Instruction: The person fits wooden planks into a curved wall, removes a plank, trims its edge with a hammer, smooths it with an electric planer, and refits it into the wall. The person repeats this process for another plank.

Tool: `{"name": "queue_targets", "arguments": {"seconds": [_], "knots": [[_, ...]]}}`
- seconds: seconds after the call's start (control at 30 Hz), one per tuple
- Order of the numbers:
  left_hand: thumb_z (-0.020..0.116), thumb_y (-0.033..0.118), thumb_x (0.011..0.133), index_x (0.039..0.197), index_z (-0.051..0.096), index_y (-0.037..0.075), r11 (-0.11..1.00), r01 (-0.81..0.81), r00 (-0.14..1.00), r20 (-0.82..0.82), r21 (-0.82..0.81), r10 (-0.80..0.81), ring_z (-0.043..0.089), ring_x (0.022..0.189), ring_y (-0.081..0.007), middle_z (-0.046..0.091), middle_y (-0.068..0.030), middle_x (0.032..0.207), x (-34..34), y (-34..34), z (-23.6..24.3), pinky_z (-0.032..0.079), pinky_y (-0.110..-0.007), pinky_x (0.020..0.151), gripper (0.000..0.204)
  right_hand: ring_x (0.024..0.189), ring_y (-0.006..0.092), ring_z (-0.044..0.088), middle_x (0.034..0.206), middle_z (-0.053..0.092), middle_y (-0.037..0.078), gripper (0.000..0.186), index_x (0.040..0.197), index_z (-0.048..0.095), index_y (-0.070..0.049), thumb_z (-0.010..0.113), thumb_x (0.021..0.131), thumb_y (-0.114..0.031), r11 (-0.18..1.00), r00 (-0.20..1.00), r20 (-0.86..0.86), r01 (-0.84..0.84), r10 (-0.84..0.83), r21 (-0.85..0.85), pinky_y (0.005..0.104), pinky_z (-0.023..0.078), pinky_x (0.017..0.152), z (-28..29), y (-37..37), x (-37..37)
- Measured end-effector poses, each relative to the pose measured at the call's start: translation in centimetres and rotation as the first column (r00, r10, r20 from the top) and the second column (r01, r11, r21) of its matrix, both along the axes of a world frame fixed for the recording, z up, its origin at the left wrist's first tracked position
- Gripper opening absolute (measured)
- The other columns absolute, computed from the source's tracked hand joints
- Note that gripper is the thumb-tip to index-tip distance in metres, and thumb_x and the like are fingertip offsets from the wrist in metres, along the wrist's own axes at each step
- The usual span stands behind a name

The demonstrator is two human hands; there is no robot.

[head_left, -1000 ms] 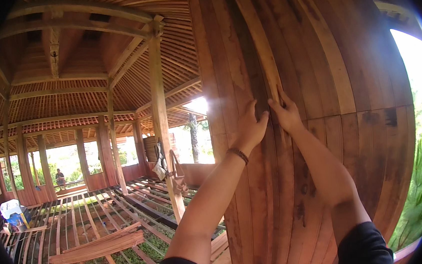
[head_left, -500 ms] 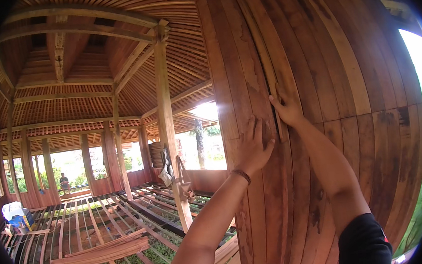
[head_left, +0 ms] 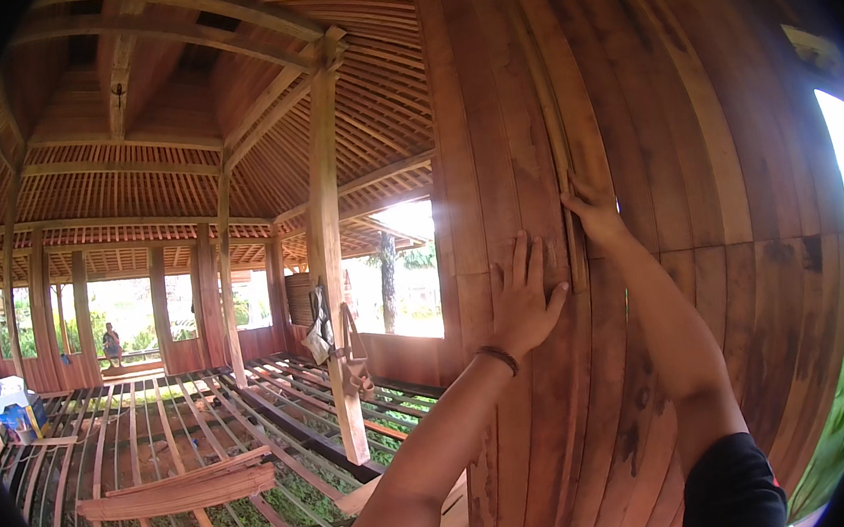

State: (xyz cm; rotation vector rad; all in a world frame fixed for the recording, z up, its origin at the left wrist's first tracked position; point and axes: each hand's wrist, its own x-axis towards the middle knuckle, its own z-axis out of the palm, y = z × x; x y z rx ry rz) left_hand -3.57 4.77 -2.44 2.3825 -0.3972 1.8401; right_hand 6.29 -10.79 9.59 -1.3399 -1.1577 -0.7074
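Note:
In front of me on the right stands a tall wall of upright reddish-brown wooden planks (head_left: 690,340). My left hand (head_left: 526,305) lies flat against it, fingers stretched upward and thumb apart, a dark bracelet on the wrist. Just right of it and a little higher, my right hand (head_left: 599,216) holds a narrow raised wooden strip (head_left: 575,250) that runs up the wall. Its thumb is at the strip's left edge; the other fingers are bent and partly hidden. Small slits of light show between planks beside the right hand.
Left of the wall, an open floor frame of spaced joists (head_left: 165,426) lies over grass, with loose boards (head_left: 181,490) across it. A wooden post (head_left: 332,241) carries hanging bags (head_left: 353,355). A white-and-blue container (head_left: 15,404) stands far left. A person (head_left: 112,343) sits at the back.
My view has turned slightly, shifting the wall a little rightward in the picture. Both hands stay on the wall. Slits of light now show between planks by my right hand.

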Motion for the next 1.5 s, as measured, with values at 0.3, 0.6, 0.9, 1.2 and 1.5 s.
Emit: {"name": "queue_targets", "arguments": {"seconds": [0.3,0.6,0.9,1.2,1.5], "knots": [[0.055,0.04,0.101,0.161,0.023,0.0,1.0,-0.018,0.998,0.055,0.004,0.018,0.011,0.158,-0.0387,0.012,-0.0228,0.17,0.7,-0.6,-0.4,0.008,-0.064,0.123,0.079,0.15,0.0299,0.036,0.16,0.041,0.022,0.074,0.157,0.039,-0.002,0.067,0.099,-0.036,0.999,0.994,-0.104,0.004,-0.008,-0.038,0.039,0.026,0.122,-0.1,-1.2,-1.1],[0.052,0.044,0.101,0.16,0.028,0.002,0.997,-0.077,0.984,0.163,0.021,0.072,0.018,0.157,-0.0357,0.021,-0.0215,0.168,1.0,-0.6,-0.8,0.015,-0.062,0.124,0.076,0.15,0.0316,0.036,0.157,0.045,0.024,0.078,0.158,0.041,-0.007,0.072,0.092,-0.033,0.997,0.985,-0.17,-0.026,0.014,-0.067,0.0412,0.023,0.123,1.0,-2.1,0.4],[0.059,0.042,0.097,0.158,0.033,0.002,0.997,-0.069,0.983,0.174,0.028,0.063,0.023,0.155,-0.0379,0.027,-0.0215,0.165,1.4,-0.4,-0.9,0.016,-0.063,0.123,0.077,0.149,0.0492,0.031,0.159,0.039,0.026,0.082,0.159,0.042,-0.015,0.078,0.088,-0.037,0.992,0.965,-0.262,-0.033,0.0,-0.122,0.0617,0.031,0.116,2.2,-2.3,-0.5],[0.058,0.041,0.097,0.158,0.032,0.002,0.996,-0.074,0.978,0.197,0.048,0.063,0.022,0.155,-0.0385,0.026,-0.0212,0.166,2.1,0.0,-1.2,0.014,-0.063,0.123,0.077,0.151,0.0346,0.033,0.156,0.044,0.027,0.066,0.151,0.054,-0.013,0.074,0.092,-0.035,0.996,0.998,0.014,0.06,-0.061,0.064,0.0424,0.023,0.124,3.2,-0.4,1.0],[0.058,0.041,0.097,0.16,0.03,0.003,0.998,-0.052,0.978,0.206,0.037,0.043,0.022,0.155,-0.0397,0.024,-0.0214,0.167,1.7,-0.1,-1.2,0.016,-0.062,0.123,0.078,0.151,0.0309,0.034,0.158,0.043,0.022,0.06,0.149,0.056,-0.015,0.071,0.096,-0.037,0.999,0.999,0.017,0.033,-0.033,0.01,0.0392,0.024,0.123,4.7,-0.3,1.2]]}}
